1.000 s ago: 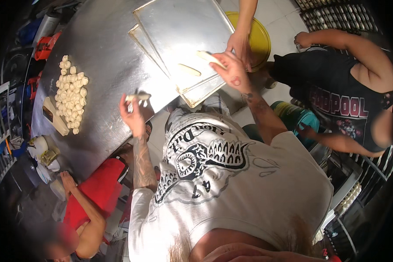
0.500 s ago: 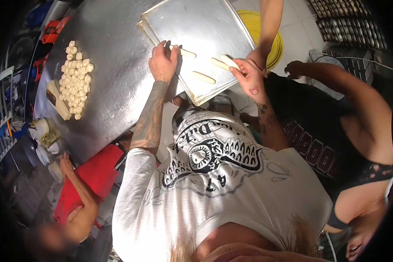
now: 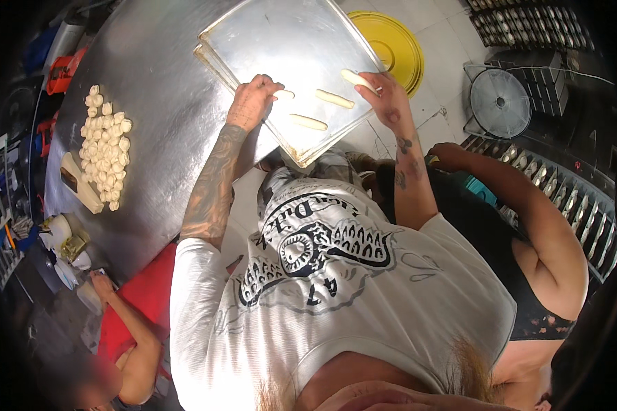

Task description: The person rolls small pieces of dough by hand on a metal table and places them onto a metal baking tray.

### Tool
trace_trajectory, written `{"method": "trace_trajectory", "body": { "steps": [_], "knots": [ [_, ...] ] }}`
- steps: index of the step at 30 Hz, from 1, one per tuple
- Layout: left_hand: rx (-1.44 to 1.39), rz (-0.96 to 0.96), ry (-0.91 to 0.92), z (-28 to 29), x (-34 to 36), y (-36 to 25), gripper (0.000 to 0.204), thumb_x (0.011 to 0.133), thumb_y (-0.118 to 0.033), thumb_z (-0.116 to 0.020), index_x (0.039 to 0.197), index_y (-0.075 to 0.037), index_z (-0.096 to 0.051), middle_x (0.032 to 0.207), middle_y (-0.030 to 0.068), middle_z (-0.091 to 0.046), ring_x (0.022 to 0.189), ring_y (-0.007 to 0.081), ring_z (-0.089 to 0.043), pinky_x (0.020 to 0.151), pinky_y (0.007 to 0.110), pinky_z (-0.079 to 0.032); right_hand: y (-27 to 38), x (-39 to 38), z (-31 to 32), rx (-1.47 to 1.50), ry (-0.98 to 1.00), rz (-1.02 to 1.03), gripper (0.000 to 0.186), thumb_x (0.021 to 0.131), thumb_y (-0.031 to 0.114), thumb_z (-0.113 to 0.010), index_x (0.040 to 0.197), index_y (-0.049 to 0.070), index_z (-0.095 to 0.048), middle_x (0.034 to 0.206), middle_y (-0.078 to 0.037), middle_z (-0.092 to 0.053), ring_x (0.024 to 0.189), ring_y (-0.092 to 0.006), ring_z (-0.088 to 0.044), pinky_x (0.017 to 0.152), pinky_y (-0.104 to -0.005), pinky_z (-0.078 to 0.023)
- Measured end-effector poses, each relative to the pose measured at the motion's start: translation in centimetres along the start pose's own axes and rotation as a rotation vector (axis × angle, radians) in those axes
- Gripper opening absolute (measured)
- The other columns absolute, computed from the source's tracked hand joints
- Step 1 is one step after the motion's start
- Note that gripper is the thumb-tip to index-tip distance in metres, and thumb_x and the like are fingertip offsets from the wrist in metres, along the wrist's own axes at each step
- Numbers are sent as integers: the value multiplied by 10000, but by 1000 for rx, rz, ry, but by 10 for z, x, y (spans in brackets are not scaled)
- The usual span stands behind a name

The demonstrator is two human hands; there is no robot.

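Note:
Two stacked metal baking trays [image 3: 281, 41] lie at the edge of the steel table. My left hand [image 3: 252, 103] is at the tray's left edge, its fingers closed on the end of a pale dough stick [image 3: 286, 94]. Over the tray's right side, my right hand [image 3: 386, 101] pinches another pale stick, a dough roll [image 3: 358, 80], between thumb and fingers. Two more dough sticks rest on the tray between the hands: an upper one [image 3: 334, 99] and a lower one [image 3: 308, 122].
Many small dough balls [image 3: 106, 147] are heaped on the steel table [image 3: 164, 89] at left, beside a dough strip [image 3: 82, 185]. A round yellow lid or tub [image 3: 391, 48] and a fan [image 3: 500, 103] stand at right. Co-workers stand close on both sides.
A co-worker's arm beside my right hand has withdrawn from the tray edge, and that person has shifted back. My right hand now holds one stick higher; another lies on the tray.

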State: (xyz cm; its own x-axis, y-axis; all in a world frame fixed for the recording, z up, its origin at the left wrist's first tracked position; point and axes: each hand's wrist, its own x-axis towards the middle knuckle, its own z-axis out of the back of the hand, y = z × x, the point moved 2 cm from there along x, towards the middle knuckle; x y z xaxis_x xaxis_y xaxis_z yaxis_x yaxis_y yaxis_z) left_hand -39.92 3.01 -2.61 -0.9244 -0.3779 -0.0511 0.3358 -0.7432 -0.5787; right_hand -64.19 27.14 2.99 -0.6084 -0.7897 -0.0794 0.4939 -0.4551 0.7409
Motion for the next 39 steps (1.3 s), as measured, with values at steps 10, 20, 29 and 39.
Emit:
{"method": "trace_trajectory", "body": {
  "steps": [10, 20, 29, 39],
  "knots": [
    [108, 114, -132, 14, -20, 3, 461, 921, -169, -813, 1370, -202, -714, 1340, 67, -654, 1181, 261, -687, 1077, 473, -494, -50, 12, -32, -287, -38, 190, 437, 896, 320, -813, 1288, 135, -756, 1184, -131, -729, 1108, -352, -687, 985, -453, -547],
    [-153, 146, -292, 18, -34, 5, 374, 940, -185, -798, 1300, -114, -724, 1265, 156, -658, 1004, 322, -722, 885, 414, -599, -42, 9, -13, -368, -141, 416, 468, 849, 148, -846, 1296, 81, -724, 1173, -154, -719, 1045, -356, -696, 903, -452, -570],
    [-250, 618, -701, -26, -193, 1, 315, 1052, -167, -686, 1338, -36, -694, 1236, 156, -689, 1144, 267, -679, 992, 376, -543, 73, 31, -156, -168, 49, 484, 419, 973, 324, -735, 1318, 88, -713, 1258, -161, -690, 1151, -385, -661, 1020, -475, -544],
    [-514, 995, -884, -80, -328, -30, 327, 1085, -241, -677, 1346, -43, -691, 1223, 80, -701, 1050, 154, -674, 920, 300, -554, 76, 47, -143, -180, 171, 678, 566, 933, 353, -780, 1345, -21, -677, 1245, -237, -682, 1188, -426, -626, 1033, -501, -503]
  ]
}}
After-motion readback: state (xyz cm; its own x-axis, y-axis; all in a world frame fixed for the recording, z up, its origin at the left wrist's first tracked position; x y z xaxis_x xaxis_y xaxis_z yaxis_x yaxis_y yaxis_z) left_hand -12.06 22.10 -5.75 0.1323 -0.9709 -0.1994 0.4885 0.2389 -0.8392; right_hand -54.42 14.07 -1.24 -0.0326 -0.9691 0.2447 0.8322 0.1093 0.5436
